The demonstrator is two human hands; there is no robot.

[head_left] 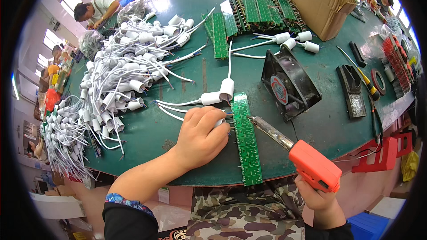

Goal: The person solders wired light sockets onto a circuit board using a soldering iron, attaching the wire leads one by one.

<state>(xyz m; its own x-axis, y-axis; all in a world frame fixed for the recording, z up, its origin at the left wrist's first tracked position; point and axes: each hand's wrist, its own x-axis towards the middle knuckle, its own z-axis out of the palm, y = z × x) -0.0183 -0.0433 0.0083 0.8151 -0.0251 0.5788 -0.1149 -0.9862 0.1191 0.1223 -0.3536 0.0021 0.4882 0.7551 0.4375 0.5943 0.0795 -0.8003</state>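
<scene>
A long green circuit board strip [250,153] lies on the bench in front of me. Curled beside its left edge, my left hand [200,135] grips a white lamp socket, mostly hidden by the fingers, whose thin wire ends meet the board. My right hand [318,198] is wrapped around the handle of a red soldering gun [313,166]. Its metal tip points at the board's right edge, close to the upper part; whether it touches, I cannot tell. Just beyond my left hand, white lamp sockets [227,88] with cables rest at the board's far end.
A large heap of white wired sockets [133,62] covers the left. A black fan [289,84] stands to the right of the board. Farther back are stacked green boards [258,11] and a cardboard box [320,6]. A screwdriver [371,89] and soldering stand [351,91] lie right. People sit across.
</scene>
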